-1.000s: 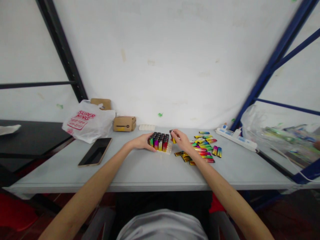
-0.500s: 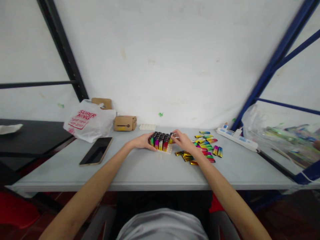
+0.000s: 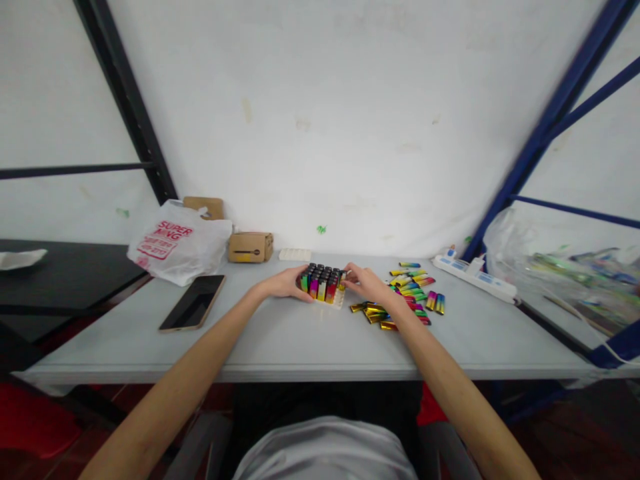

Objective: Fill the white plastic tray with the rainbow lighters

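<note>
A white tray (image 3: 338,300) stands mid-table, holding several upright rainbow-coloured lighters (image 3: 320,283) with black tops. My left hand (image 3: 284,283) rests against the tray's left side, fingers curled around it. My right hand (image 3: 364,280) is at the tray's right edge, its fingertips pinched on a lighter (image 3: 343,276) standing in the right-hand row. A loose pile of lighters (image 3: 411,293) lies on the table just right of my right wrist.
A black phone (image 3: 193,302) lies at the left. Behind it are a white plastic bag (image 3: 176,241), a small cardboard box (image 3: 250,247) and an empty white tray (image 3: 295,254). A white power strip (image 3: 474,276) and a clear bag (image 3: 560,267) sit at the right.
My right hand carried a lighter from above the tray's right side down into the right-hand row and still pinches it. The left hand stayed on the tray.
</note>
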`<state>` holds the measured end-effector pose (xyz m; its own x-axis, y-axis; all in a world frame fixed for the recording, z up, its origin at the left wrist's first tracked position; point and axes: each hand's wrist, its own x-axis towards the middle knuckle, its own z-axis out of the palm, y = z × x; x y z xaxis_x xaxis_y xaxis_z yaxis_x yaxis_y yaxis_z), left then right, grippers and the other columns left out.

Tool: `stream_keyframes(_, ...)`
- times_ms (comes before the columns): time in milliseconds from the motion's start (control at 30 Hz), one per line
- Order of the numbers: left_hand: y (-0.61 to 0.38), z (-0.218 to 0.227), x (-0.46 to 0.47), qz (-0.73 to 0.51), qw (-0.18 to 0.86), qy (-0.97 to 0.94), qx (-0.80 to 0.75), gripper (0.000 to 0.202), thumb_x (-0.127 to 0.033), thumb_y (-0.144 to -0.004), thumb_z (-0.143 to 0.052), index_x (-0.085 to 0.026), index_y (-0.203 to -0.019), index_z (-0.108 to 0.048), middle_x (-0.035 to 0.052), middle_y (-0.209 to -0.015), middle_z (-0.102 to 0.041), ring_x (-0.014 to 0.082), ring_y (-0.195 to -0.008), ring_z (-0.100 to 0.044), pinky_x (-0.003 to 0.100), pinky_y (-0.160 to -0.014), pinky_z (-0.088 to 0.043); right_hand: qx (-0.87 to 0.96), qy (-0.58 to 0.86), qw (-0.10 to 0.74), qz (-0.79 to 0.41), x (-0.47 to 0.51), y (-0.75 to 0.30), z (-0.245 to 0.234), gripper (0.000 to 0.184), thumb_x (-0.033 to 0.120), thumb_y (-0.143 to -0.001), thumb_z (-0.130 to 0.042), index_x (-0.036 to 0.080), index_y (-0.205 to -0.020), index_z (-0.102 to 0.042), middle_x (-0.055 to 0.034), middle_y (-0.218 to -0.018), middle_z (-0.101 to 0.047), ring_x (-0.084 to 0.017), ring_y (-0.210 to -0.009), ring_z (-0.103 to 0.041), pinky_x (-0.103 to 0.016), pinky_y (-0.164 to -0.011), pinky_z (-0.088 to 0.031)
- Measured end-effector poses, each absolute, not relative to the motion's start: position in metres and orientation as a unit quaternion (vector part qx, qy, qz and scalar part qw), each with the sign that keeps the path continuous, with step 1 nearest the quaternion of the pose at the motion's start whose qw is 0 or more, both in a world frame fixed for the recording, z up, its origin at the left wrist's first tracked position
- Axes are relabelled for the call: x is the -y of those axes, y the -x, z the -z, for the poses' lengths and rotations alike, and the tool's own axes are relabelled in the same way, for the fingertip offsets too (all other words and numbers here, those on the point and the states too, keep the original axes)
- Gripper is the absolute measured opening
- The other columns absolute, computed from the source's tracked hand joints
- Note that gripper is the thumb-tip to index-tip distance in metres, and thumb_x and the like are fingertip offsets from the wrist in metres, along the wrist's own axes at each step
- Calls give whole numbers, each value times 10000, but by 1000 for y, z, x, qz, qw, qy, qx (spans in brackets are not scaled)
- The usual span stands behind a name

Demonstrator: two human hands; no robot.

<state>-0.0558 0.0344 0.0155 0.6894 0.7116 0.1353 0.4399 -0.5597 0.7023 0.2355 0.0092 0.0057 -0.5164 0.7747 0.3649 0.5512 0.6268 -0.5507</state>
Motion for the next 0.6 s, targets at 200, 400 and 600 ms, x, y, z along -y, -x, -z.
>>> stream_keyframes(200, 57, -15, -37, -200, 312, -863, -344, 880, -533, -605, -846, -188, -1340, -506, 63, -1304, -641, 294, -1181, -590, 396, -1039, -457, 788, 527, 315, -35, -22, -291, -11, 398, 407, -992, -492, 190, -1316, -567, -154, -1198, -669, -259, -1130, -613, -402, -1033, -405)
stream_keyframes(400, 56, -16, -37, -192, 305, -864, -352, 901, -555, -601, -835, -193, -1355, -501, 61, -1301, -641, 295, -1165, -594, 397, -1031, -462, 815, 551, 162, -82, -29, -329, -3, 306, 399, -846, -691, 187, -1058, -754, -135, -1062, -737, -290, -969, -671, -364, -909, -483)
stream_keyframes(600, 56, -16, -36, -187, 301, -863, -360, 897, -569, -596, -835, -186, -1339, -511, 72, -1325, -628, 304, -1196, -579, 398, -1048, -449, 829, 525, 165, -102, -34, -318, 0, 204, 244, -838, -647, 198, -988, -779, -85, -869, -754, -230, -760, -665, -311, -768, -502)
